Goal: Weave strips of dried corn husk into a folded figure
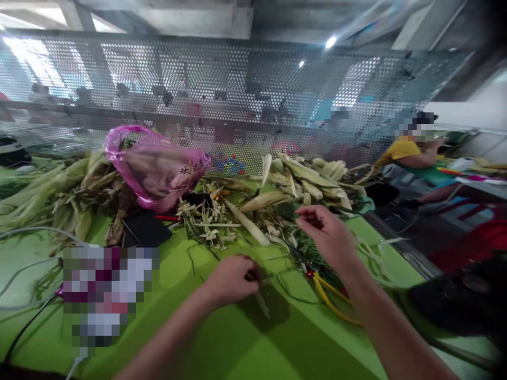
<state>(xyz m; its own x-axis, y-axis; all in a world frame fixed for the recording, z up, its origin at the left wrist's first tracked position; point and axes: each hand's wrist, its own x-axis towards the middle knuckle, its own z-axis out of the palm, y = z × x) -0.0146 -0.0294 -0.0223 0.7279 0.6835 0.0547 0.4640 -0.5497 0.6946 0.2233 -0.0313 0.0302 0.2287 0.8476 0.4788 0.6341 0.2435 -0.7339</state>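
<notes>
My left hand (pixel 234 279) is low over the green table, its fingers curled and pinched together. A short pale strip of corn husk (pixel 262 305) hangs from its fingertips. My right hand (pixel 325 232) is raised farther right, thumb and fingertips pressed together; whatever may be between them is too small to make out. Beneath it lie a tangle of thin green strands (pixel 311 247) and scissors with yellow handles (pixel 327 301). Between and beyond the hands are a pale rolled husk (pixel 249 224) and a small heap of cut husk pieces (pixel 214 224).
A pink plastic bag (pixel 158 171) stands at the back left beside piled husks (pixel 75 182). Near it lies a black phone-like slab (pixel 147 228). More husks (pixel 312 177) are heaped at the back right. A perforated metal screen (pixel 237 95) borders the table; a person in yellow (pixel 404 150) sits right.
</notes>
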